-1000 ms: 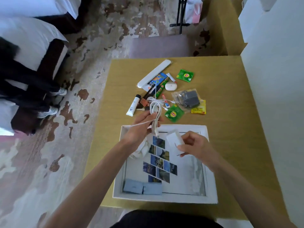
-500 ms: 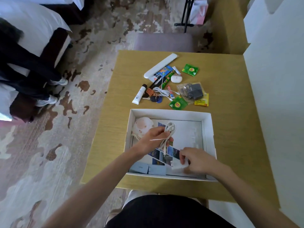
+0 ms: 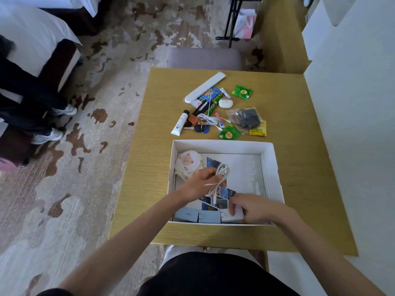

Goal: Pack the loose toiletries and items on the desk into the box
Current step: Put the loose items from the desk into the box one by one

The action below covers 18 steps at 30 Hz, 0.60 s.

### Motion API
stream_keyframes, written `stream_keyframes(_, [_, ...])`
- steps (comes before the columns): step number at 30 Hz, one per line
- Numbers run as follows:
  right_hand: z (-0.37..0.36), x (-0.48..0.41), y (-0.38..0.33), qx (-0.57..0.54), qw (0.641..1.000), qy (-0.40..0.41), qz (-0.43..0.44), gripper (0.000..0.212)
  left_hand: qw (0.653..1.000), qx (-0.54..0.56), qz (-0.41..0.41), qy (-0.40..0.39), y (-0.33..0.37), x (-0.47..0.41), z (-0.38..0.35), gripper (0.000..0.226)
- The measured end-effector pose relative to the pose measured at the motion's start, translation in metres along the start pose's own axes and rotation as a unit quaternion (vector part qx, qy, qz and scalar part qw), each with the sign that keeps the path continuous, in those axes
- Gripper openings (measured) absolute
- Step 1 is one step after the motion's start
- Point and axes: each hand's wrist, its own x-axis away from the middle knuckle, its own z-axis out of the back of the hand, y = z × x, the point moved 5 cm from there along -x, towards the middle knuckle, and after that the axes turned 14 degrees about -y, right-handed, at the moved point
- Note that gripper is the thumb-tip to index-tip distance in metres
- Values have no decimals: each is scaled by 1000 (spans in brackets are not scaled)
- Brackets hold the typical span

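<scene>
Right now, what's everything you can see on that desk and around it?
box: 1, white, near edge of desk
desk: 1, tan
bear pouch: 1, cream, box's far left corner
blue cards: 2, box's near left
white block: 1, box's near edge, under right hand
cable: 1, white, coiled, in left hand over box
tube: 1, white, desk left
long case: 1, white, desk far side
tea packets: 2 green, 1 yellow
bagged charger: 1, black
keys: 1 bunch
second cable: 1, white
left hand: holding cable
right hand: on block
</scene>
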Motion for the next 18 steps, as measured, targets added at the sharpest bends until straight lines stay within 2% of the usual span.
stream_keyframes(4, [-3,0,3,-77,997,-31,2,43,1000,-21,17,-8,-5,0,4,25])
stream_keyframes(7, [-2,5,11,-127,992,-24,3,32,998,-56,23,-5,-9,-4,10,27])
stream_keyframes(10, [13,11,18,-183,976,117,3,34,993,-108,36,-12,-10,-11,15,32])
stream_keyframes(12, [25,16,17,-217,951,219,14,59,989,-145,32,-27,-9,-15,16,32])
stream_keyframes(14, [34,17,9,-236,936,257,41,78,985,-166,16,-50,-5,-19,14,28])
stream_keyframes(15, [37,16,4,-239,934,262,54,80,984,-170,6,-62,-3,-21,12,25])
stream_keyframes(16, [39,13,1,-236,932,268,63,76,983,-171,1,-71,-1,-23,11,23])
stream_keyframes(18, [44,7,-3,-216,931,288,63,51,981,-178,9,-79,-1,-26,10,20])
